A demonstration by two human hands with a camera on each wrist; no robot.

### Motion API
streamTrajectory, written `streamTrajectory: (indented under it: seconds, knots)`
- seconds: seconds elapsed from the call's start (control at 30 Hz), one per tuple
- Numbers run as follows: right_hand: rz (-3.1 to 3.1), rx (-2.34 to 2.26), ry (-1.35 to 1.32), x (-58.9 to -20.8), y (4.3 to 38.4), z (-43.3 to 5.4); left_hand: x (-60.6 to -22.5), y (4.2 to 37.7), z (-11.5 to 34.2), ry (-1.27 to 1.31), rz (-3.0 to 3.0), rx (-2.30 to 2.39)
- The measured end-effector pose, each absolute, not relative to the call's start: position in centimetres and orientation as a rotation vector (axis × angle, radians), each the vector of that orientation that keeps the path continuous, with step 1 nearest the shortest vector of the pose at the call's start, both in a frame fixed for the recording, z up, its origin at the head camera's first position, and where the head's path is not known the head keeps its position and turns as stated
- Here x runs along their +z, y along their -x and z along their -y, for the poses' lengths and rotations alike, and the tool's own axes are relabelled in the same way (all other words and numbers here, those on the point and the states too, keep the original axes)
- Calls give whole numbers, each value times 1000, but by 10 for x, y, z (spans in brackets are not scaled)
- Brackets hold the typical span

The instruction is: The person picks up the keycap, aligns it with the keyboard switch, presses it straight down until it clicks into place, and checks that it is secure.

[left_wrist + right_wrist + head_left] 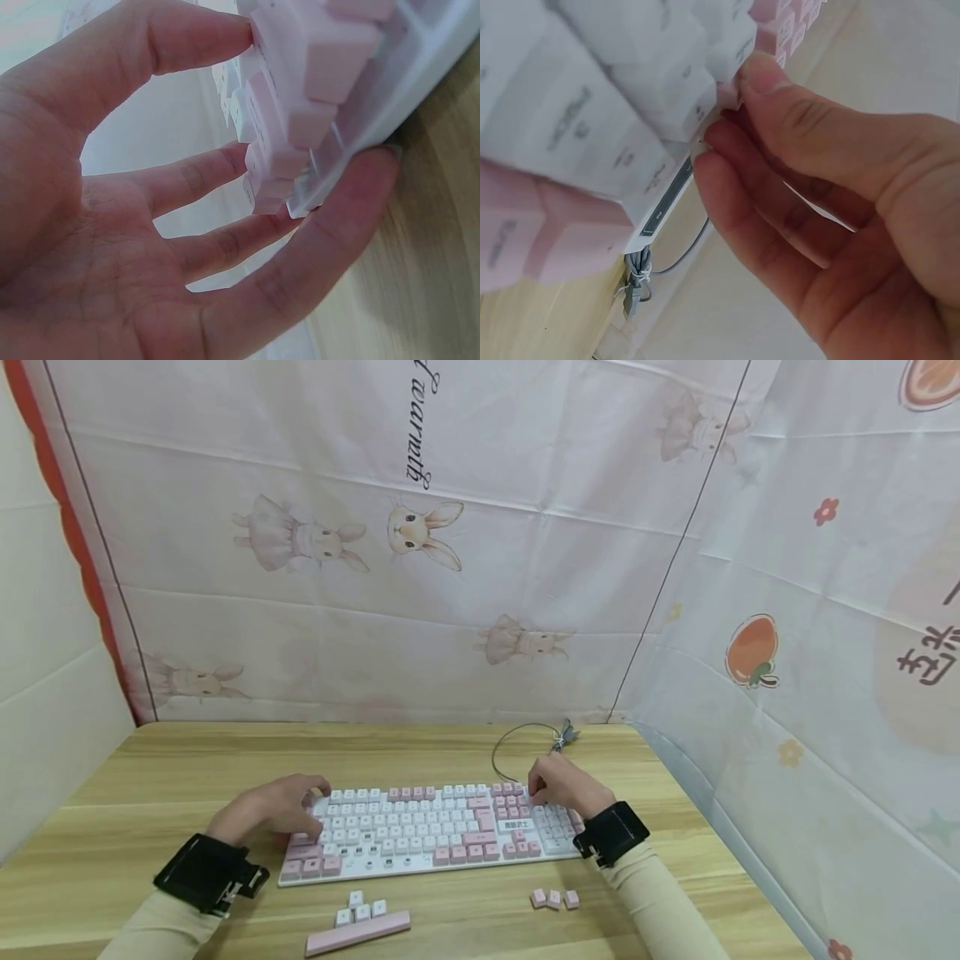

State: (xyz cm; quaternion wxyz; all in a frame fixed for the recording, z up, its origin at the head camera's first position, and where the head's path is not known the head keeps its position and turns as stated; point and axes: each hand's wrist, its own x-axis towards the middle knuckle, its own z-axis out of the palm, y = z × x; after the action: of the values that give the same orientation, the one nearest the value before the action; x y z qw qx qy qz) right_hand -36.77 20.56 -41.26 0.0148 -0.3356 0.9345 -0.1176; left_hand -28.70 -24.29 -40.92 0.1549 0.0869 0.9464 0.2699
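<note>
A white and pink keyboard (408, 827) lies on the wooden table, with bare switches showing in its lower rows at the left. My left hand (281, 806) holds its left end. In the left wrist view the thumb touches a pink keycap (341, 60) from above, while other fingers reach along the keyboard's side. At the back right corner is my right hand (566, 783). Its thumb and fingertips pinch a small pink keycap (729, 96) at the keyboard's back edge, mostly covered by the fingers in the right wrist view.
In front of the keyboard lie a long pink spacebar (357, 933) and several loose white keycaps (362, 912). Three pink keycaps (554, 900) sit further right. A bundled grey cable (561, 739) rests behind the keyboard. Printed cloth (450, 602) hangs behind the table.
</note>
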Motion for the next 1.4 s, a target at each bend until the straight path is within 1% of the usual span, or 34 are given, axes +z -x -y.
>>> streamTrajectory:
  seconds: [0.67, 0.93, 1.4]
  knots:
    - [-2941, -322, 1117, -398, 337, -202, -412, 280, 246, -203, -2686, 823]
    - [-2885, -384, 1135, -391, 317, -203, -410, 282, 245, -210, -2691, 828]
    - [-2795, -401, 1136, -391, 291, -204, -412, 288, 243, -229, -2700, 809]
